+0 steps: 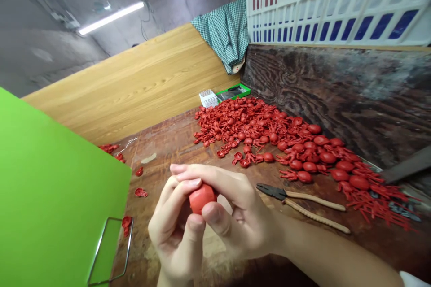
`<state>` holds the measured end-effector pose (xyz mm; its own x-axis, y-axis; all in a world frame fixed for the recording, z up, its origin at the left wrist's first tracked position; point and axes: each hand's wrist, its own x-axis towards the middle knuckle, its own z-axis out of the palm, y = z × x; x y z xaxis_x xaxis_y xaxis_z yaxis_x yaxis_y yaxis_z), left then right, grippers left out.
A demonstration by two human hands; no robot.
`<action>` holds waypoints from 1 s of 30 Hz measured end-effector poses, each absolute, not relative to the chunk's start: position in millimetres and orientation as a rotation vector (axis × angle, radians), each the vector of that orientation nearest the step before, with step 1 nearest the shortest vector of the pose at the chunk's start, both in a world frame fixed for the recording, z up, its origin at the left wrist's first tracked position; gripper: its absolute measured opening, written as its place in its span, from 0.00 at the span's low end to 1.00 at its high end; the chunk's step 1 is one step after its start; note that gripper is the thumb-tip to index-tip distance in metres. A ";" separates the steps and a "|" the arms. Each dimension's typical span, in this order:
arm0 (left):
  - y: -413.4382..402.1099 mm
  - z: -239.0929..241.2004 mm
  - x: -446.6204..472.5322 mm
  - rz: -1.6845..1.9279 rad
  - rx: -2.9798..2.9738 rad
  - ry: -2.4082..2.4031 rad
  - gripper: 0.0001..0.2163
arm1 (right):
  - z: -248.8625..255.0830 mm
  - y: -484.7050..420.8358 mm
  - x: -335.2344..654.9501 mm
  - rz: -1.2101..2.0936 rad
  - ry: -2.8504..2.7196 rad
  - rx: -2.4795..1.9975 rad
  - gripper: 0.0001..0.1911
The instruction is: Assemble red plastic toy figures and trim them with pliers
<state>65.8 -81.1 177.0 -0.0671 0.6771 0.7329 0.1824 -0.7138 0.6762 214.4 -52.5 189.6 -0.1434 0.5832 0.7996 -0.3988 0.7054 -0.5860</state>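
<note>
A rounded red plastic piece [202, 198] is pinched between my two hands, above the front middle of the table. My left hand [177, 228] has its thumb and fingers closed on the piece from the left. From the right, my right hand [235, 208] presses it with the thumb below and the fingers curled over the top. The fingers cover much of the piece, so its full shape is hidden. Pliers with tan handles [303, 204] lie on the table right of my right hand. Behind them spreads a large pile of red plastic figure parts [262, 132].
A green panel [57, 193] with a metal wire loop [111, 251] stands at left. Loose red parts [140, 192] lie beside it. At the back are a white stack [208, 97], a green-edged tray [247, 91] and a checked cloth [224, 31]. A white basket [336, 13] stands upper right.
</note>
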 end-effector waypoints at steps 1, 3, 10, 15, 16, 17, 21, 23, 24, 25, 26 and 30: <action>-82.0 177.9 64.7 1.831 1.874 0.916 0.17 | 189.4 -51.8 214.8 0.883 -1.487 -0.143 0.24; -82.6 180.9 62.5 1.804 1.873 0.905 0.17 | 188.6 -48.9 216.5 0.942 -1.510 -0.142 0.27; -71.7 200.9 63.4 1.861 1.460 0.857 0.14 | 192.3 -34.6 239.3 1.132 -1.571 -0.328 0.29; -76.0 205.8 60.9 1.813 1.509 0.921 0.18 | 198.0 -32.4 249.1 0.900 -1.682 -0.424 0.11; -78.4 205.6 58.7 1.792 1.552 0.997 0.18 | 198.2 -32.2 249.0 0.832 -1.705 -0.421 0.09; -80.6 205.4 55.9 1.766 1.604 1.079 0.18 | 198.3 -32.2 248.8 0.777 -1.741 -0.415 0.08; -82.0 207.8 42.1 1.529 1.901 1.185 0.19 | 202.2 -36.0 252.4 0.622 -1.823 -0.392 0.07; -79.2 211.1 39.5 1.398 2.136 1.115 0.18 | 207.2 -40.5 261.3 0.568 -1.852 -0.370 0.08; -77.8 212.7 40.8 1.345 2.265 1.083 0.16 | 209.8 -42.6 268.4 0.544 -1.896 -0.344 0.08; -77.0 213.8 44.1 1.309 2.390 1.036 0.14 | 211.6 -44.2 277.5 0.530 -1.949 -0.303 0.10; -77.3 214.0 49.2 1.293 2.501 0.967 0.12 | 212.1 -45.1 288.5 0.533 -1.990 -0.268 0.13; -100.2 200.1 77.5 1.381 2.585 0.662 0.10 | 189.5 -43.0 343.6 0.548 -1.726 -0.742 0.39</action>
